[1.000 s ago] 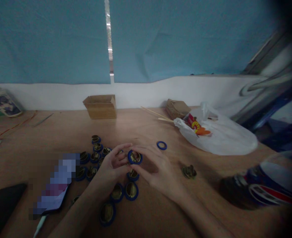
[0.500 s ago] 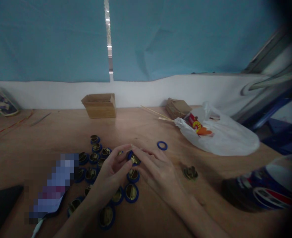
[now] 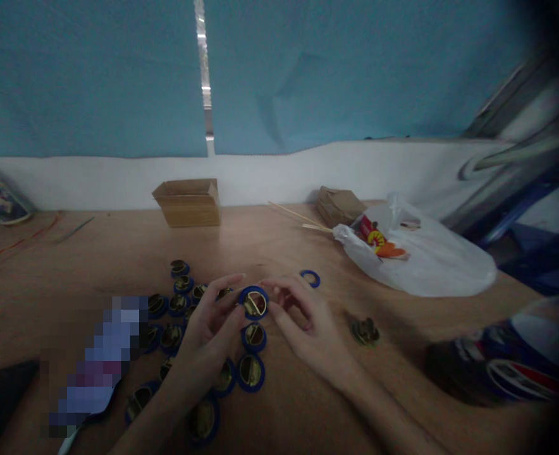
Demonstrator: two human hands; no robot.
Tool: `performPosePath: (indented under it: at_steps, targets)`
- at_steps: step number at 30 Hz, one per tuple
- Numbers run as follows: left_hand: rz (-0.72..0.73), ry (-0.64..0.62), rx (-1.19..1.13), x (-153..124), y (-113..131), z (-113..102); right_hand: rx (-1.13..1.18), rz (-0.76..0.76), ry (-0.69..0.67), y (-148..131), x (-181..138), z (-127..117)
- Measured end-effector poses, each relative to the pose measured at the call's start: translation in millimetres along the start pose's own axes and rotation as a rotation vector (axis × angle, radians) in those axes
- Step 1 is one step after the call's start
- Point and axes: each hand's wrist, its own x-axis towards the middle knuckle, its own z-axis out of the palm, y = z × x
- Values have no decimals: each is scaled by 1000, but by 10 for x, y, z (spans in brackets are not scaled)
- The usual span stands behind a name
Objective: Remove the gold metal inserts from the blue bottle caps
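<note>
My left hand [image 3: 210, 332] and my right hand [image 3: 303, 322] meet over the wooden table [image 3: 279, 253], fingertips pinching a round blue-rimmed cap with a brass insert [image 3: 253, 303] held just above the surface. Below and left of it lie several more blue-and-brass caps [image 3: 253, 336] in a loose cluster. A bare blue ring [image 3: 310, 278] lies just beyond my right fingers. A small brass piece [image 3: 365, 330] rests to the right of my right hand.
An open cardboard box [image 3: 188, 201] stands at the back, with a brown packet [image 3: 339, 205], thin sticks [image 3: 298, 218] and a white plastic bag [image 3: 422, 253] at back right. A pixelated object [image 3: 99, 360] lies at left. A dark patterned item [image 3: 502, 366] sits at right.
The cap held between my fingers has turned, so its brass face shows more fully. Both hands stay in nearly the same place; the view drifted slightly.
</note>
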Motion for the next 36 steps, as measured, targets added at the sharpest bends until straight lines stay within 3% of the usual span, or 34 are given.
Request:
performPosePath:
  at_steps: [3, 7, 15, 19, 29, 36]
  targets:
    - [-13, 0, -1, -13, 14, 8, 64, 78, -72, 8, -18, 25]
    - [-19, -19, -11, -15, 9, 1, 87, 52, -141, 29, -59, 40]
    - [3, -147, 4, 10, -41, -29, 44, 16, -68, 47, -69, 33]
    - [-77, -237, 4, 5, -30, -7, 35, 44, -15, 25, -35, -4]
    - [-99, -118, -1, 24, -57, -52, 338, 212, -225, 8, 16, -97]
    - [-116, -82, -23, 23, -59, -34, 220, 172, -193, -4, -6, -64]
